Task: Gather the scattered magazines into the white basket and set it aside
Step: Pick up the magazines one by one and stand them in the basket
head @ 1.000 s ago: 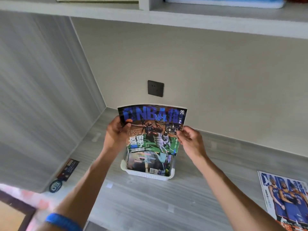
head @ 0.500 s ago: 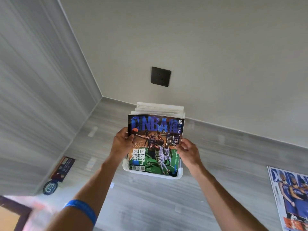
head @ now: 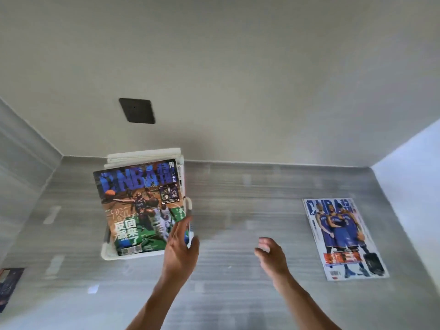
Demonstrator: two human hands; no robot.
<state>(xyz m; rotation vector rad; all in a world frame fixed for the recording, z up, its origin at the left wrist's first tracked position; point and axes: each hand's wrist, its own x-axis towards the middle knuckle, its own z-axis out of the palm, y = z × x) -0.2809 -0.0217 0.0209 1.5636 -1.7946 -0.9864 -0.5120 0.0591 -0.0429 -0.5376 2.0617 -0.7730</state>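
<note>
Basketball magazine (head: 140, 208) now released, standing in white basket (head: 108, 254) with the others. Left hand (head: 179, 248) beside it, right hand (head: 270, 254) mid-desk, both spread, empty. Next: blue-cover magazine (head: 342, 236) (lying far right).

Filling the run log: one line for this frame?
left hand open by white basket | right hand open, empty | magazine flat on desk

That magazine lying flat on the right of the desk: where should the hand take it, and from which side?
Judging by its pose, take the magazine at its left long edge, coming from the left with the right hand, which is open and nearest. It lies flat on the desk, so a fingertip probably has to lift that edge first.
</note>
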